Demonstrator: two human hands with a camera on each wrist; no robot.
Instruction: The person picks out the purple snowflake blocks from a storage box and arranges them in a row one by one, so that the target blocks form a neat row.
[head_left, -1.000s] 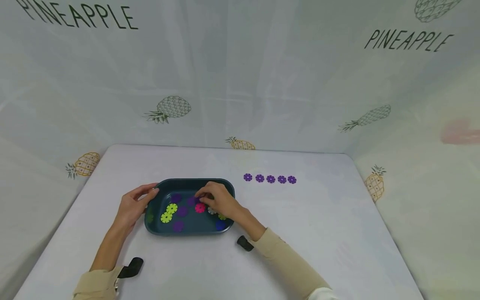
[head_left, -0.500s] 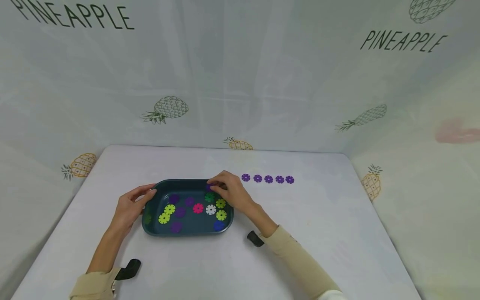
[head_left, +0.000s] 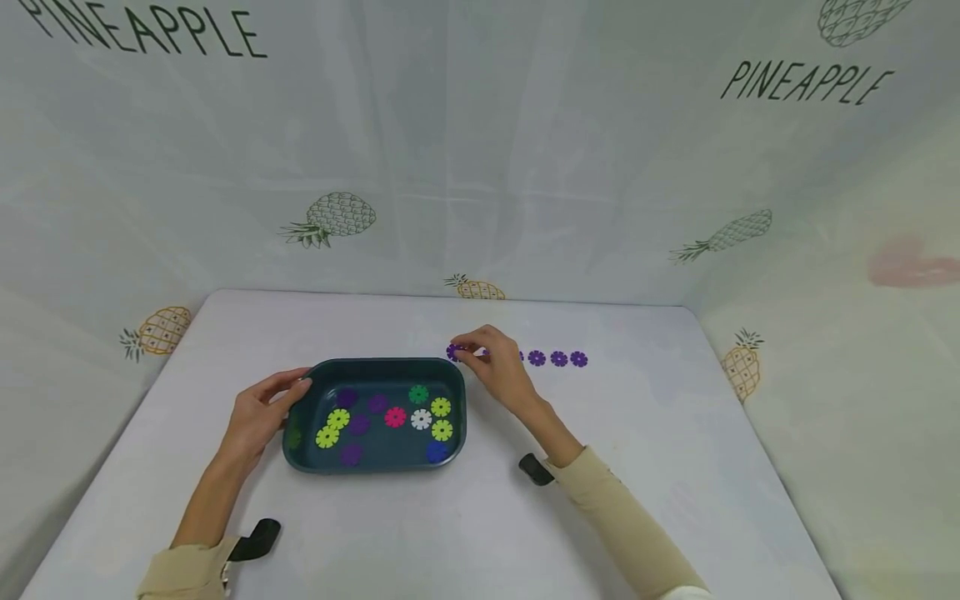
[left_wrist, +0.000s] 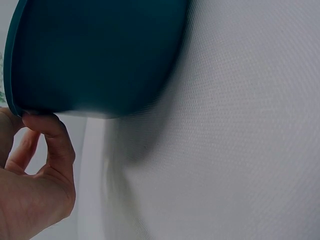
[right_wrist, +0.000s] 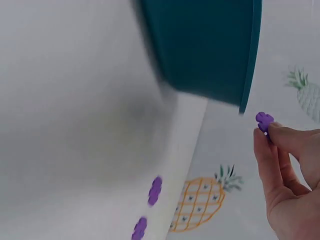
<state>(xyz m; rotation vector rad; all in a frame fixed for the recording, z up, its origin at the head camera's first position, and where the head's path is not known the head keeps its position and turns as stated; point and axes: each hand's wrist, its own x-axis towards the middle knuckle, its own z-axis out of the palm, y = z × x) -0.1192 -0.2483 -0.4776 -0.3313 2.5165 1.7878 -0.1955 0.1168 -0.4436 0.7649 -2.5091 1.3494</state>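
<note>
My left hand [head_left: 255, 414] grips the upper left rim of a dark teal tray [head_left: 390, 450], thumb and fingers at its edge in the left wrist view. Just past the tray's upper right corner, my right hand [head_left: 501, 367] pinches a purple flower-shaped plastic disc [right_wrist: 263, 119] between thumb and fingers. It is held at the left end of a row of purple discs [head_left: 558, 358] on the table, some partly hidden by the hand. Inside the tray lie more purple discs [head_left: 351, 455], yellow-green discs [head_left: 327, 437], a pink disc [head_left: 395, 417], a white disc [head_left: 422, 419] and a blue disc [head_left: 437, 452].
Green discs [head_left: 417, 393] also lie in the tray, one at its left end in shade. The white table [head_left: 637, 467] ends at a curtain [head_left: 570, 167] printed with pineapples. Black wrist devices [head_left: 536, 469] stick out from both sleeves.
My right hand has lifted a purple disc out of the tray and carried it right and away from me, over the rim to the row. The left hand keeps its place on the tray.
</note>
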